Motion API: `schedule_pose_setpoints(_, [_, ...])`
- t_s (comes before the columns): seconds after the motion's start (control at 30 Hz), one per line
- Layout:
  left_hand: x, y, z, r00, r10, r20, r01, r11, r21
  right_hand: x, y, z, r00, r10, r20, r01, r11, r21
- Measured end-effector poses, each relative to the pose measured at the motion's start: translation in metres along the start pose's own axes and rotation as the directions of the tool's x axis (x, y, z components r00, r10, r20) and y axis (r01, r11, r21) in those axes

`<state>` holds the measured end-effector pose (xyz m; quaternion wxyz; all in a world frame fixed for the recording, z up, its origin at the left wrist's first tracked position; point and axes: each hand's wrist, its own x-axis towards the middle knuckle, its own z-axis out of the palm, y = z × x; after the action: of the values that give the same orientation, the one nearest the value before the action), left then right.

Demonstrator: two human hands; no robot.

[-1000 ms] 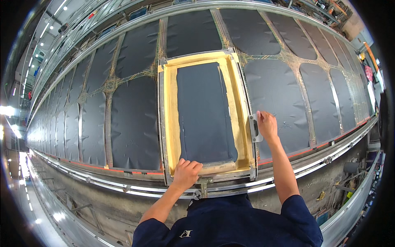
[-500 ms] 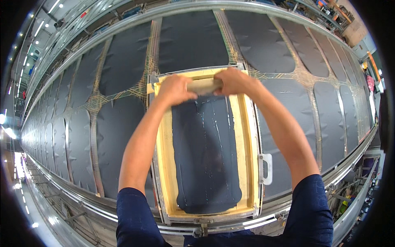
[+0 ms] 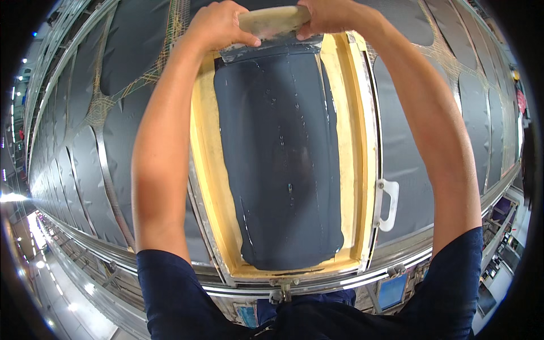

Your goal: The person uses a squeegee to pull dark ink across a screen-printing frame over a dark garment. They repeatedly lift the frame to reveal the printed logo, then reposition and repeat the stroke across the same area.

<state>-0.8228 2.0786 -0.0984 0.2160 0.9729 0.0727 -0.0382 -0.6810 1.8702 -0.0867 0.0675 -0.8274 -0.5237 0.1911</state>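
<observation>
A printing screen frame (image 3: 371,170) with yellowish inner borders lies in front of me on the long table. Dark grey ink (image 3: 277,153) covers the mesh in its middle, with thin shiny streaks along its length. At the frame's far end, my left hand (image 3: 218,25) and my right hand (image 3: 331,17) grip the two ends of a wide pale squeegee (image 3: 272,21). Thumbs are on its near face; most other fingers are hidden behind it. Its lower edge is smeared with dark ink and touches the ink layer.
Rows of dark grey rounded panels (image 3: 473,102) cover the long table on both sides of the frame. A white handle (image 3: 389,205) sticks out from the frame's right side. A metal clamp (image 3: 283,288) sits at its near edge, beside the table's rail (image 3: 328,283).
My view has shifted closer over the frame. The squeegee, blurred before, now shows sharply at the far end with its edge against the ink. Both hands still hold it.
</observation>
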Motion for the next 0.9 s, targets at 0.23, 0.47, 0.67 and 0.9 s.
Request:
schedule_pose_setpoints(0.23, [-0.125,0.052,0.027,0.999,0.049,-0.018,-0.047,0.992,0.115,-0.112,-0.071,0.049,0.996,0.071,-0.058,-0.069,0.997,0.031])
schedule_pose_setpoints(0.47, [-0.312,0.115,0.081,0.994,0.106,0.013,-0.106,0.992,0.066,-0.268,-0.175,0.12,0.993,0.1,0.057,-0.102,0.994,0.042])
schedule_pose_setpoints(0.67, [-0.422,0.15,0.12,0.979,0.153,-0.136,-0.148,0.988,0.051,-0.358,-0.227,0.172,0.996,0.024,-0.084,-0.019,0.998,0.065])
schedule_pose_setpoints(0.9, [-0.434,0.152,0.125,0.976,0.186,-0.116,-0.175,0.98,0.093,-0.374,-0.234,0.175,0.99,-0.02,-0.143,0.022,1.0,0.014])
